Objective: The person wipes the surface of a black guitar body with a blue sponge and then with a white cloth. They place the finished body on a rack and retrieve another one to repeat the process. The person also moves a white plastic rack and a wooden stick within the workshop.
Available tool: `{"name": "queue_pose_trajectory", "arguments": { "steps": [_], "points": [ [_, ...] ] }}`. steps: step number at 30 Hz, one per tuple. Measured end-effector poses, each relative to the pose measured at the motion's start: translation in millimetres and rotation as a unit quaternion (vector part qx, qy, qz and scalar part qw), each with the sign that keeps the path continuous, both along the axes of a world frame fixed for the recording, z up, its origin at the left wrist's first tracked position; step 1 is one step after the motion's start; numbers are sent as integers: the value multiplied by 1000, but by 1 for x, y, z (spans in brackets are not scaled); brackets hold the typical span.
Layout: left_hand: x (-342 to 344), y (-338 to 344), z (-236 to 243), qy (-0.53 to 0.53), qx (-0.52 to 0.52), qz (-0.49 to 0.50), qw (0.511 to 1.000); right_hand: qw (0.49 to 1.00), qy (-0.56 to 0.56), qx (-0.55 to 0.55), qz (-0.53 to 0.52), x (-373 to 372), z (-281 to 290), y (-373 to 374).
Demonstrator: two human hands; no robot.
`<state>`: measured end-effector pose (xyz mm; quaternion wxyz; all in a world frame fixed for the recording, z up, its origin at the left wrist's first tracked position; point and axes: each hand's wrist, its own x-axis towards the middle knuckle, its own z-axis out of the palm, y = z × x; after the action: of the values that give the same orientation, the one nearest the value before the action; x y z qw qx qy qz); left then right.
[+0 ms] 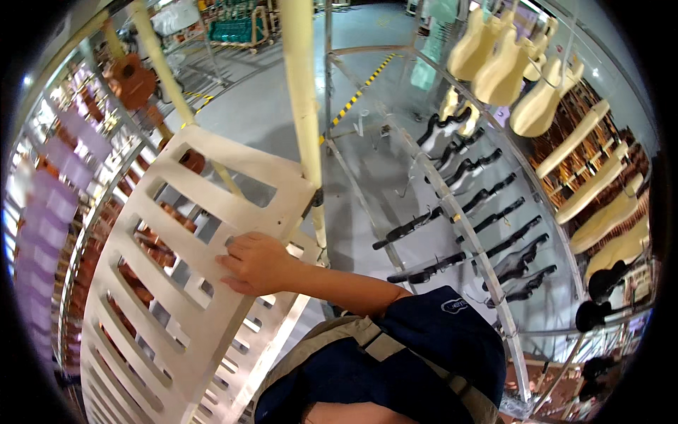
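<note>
My right hand (258, 267) reaches across from the right and lies on a pale slotted board (205, 244), close to its right edge. Its fingers are bent against the board and the thumb sits on the near side; the fingertips are partly hard to make out. The board is long, with several rounded slots cut across it. A second slotted board (286, 311) shows below and to its right. A pale yellow post (302, 92) rises beside the far end of the boards. My left hand is outside the picture.
Black guitar necks (462, 169) line a metal rack (452, 198) at right. Pale unfinished guitar bodies (498, 71) hang beyond it. On the left, brown guitars (131, 81) hang by another rack. Yellow-black tape (364, 88) marks the grey floor. A cart with green items (236, 28) stands far back.
</note>
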<state>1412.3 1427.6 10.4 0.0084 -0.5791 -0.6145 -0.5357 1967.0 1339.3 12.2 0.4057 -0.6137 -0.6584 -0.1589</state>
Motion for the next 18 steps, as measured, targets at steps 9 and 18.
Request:
{"name": "queue_pose_trajectory", "arguments": {
  "steps": [9, 18],
  "points": [
    [-12, 32, -29, -7, -20, -59, 998, 1000, -13, -18, -2, 2, -8, 13],
    [-29, 30, -46, -26, -16, -117, 993, 999, -38, -29, 2, -9, -10, 15]
  ]
}}
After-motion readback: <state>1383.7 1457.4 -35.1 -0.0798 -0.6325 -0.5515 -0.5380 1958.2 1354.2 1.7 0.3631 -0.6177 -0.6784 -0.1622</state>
